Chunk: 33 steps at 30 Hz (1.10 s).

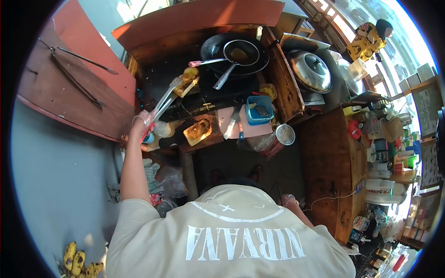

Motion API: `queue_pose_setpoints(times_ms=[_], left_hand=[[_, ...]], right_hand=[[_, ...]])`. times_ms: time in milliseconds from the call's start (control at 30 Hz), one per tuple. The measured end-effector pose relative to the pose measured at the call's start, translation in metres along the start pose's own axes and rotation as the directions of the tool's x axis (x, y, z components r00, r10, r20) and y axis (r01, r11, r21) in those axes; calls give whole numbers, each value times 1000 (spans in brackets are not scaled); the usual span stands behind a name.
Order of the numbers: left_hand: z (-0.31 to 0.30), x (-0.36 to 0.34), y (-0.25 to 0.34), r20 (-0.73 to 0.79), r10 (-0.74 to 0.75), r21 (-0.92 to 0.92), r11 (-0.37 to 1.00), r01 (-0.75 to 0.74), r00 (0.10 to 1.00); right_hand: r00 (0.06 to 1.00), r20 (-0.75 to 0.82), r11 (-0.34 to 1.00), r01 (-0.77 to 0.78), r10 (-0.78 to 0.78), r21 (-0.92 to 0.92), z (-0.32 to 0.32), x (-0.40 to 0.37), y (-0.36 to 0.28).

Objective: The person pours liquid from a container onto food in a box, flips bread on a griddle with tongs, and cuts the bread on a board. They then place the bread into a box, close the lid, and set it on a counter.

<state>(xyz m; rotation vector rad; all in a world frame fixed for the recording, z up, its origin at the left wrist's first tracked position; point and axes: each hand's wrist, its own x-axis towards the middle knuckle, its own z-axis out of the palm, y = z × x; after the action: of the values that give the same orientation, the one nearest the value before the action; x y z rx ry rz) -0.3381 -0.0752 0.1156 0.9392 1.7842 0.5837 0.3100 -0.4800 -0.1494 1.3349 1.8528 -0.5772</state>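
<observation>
My left hand (144,119), in a clear plastic glove, is closed around metal tongs (164,103). Their far ends grip a browned slice of toast (187,82) above the dark cooking surface. Another toasted slice (198,132) lies on the wooden board (184,144) at the front edge. My right hand (289,200), also gloved, hangs low beside my body, its fingers curled; a thin dark thing shows by it, too small to name. A frying pan (241,53) with brownish liquid sits inside a larger black wok (211,46). Tongs with pink tips (206,62) lie across the wok's rim.
A knife (232,123) and a blue tub (259,111) lie on a pink cutting board (225,113). A metal bowl (285,135) stands at its right. Further right are a lidded pot (309,70) and a wooden cabinet (329,157). Another person (368,41) is at the far right.
</observation>
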Motion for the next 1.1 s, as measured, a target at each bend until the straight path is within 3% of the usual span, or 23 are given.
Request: queue_pose_setpoints(times_ms=[67, 133, 167, 200, 267, 333, 367, 400, 433, 467, 533, 567, 600, 667, 733, 867, 933, 967, 1000, 1033, 1067, 1100], left_hand=[[-15, -54, 19, -152, -104, 465, 870, 164, 983], [-42, -74, -27, -136, 141, 708, 706, -3, 981], [-48, -96, -26, -91, 272, 758, 643, -111, 958], [-51, -121, -14, -52, 390, 805, 561, -193, 919], [-50, -171, 29, -161, 772, 883, 392, -261, 615], [-68, -198, 102, -38, 833, 979, 141, -146, 552], [-80, -203, 126, 32, 919, 994, 11, -106, 394], [-93, -206, 146, 129, 965, 991, -120, -51, 230], [-106, -208, 165, 208, 970, 978, -211, 12, 123], [-118, -210, 183, 295, 955, 952, -295, 83, 19], [-145, -219, 211, 358, 933, 920, -351, 175, -15], [-155, -223, 218, 421, 906, 881, -399, 254, -36], [-164, -225, 222, 421, 906, 880, -399, 257, -38], [-180, -227, 225, 352, 934, 868, -349, 354, 56], [-195, -216, 220, 340, 937, 875, -346, 339, 79], [-204, -190, 197, 269, 945, 920, -309, 239, 187], [-199, -176, 184, 314, 930, 892, -358, 274, 193], [-208, -163, 179, 380, 910, 860, -413, 300, 164], [-210, -162, 179, 364, 910, 874, -407, 265, 198], [-213, -153, 173, 335, 904, 859, -409, 307, 266], [-206, -150, 166, 235, 900, 820, -386, 422, 368], [-201, -148, 160, 189, 898, 821, -367, 437, 399]], right_hand=[[999, -30, 999, 21, -22, -47, -20, 5, 4], [963, 215, 951, -210, 162, 228, -39, 32, 15], [969, 160, 939, -224, 187, 260, -36, 43, 19], [988, 4, 960, -153, 156, 235, -28, 51, 22], [940, -332, 980, -11, 78, 198, -10, 76, 31], [906, -418, 980, 27, 60, 198, 4, 113, 44], [897, -441, 983, 48, 36, 179, -6, 142, 54], [972, -213, 972, -49, 100, 232, -15, 173, 61], [987, 30, 951, -163, 160, 264, -25, 192, 64], [962, 134, 837, -273, 238, 474, -58, 178, 52], [862, 334, 429, -485, 381, 762, -123, 151, 29], [864, 330, 430, -481, 379, 764, -126, 153, 25], [893, 255, 547, -432, 372, 717, -129, 153, 22], [939, 108, 749, -327, 326, 577, -134, 152, 17], [970, -21, 897, -214, 240, 386, -136, 159, 13], [933, 124, 754, -346, 337, 559, -141, 171, 23], [953, -241, 935, -95, 185, 343, -130, 171, 36], [923, -376, 979, -1, 80, 206, -112, 161, 45], [883, -468, 995, 68, -28, 67, -82, 133, 57], [960, -281, 993, 37, -4, 112, -97, 133, 66], [943, -328, 998, 55, -54, -6, -110, 117, 68], [963, -268, 997, 27, -6, 74, -120, 125, 72]])
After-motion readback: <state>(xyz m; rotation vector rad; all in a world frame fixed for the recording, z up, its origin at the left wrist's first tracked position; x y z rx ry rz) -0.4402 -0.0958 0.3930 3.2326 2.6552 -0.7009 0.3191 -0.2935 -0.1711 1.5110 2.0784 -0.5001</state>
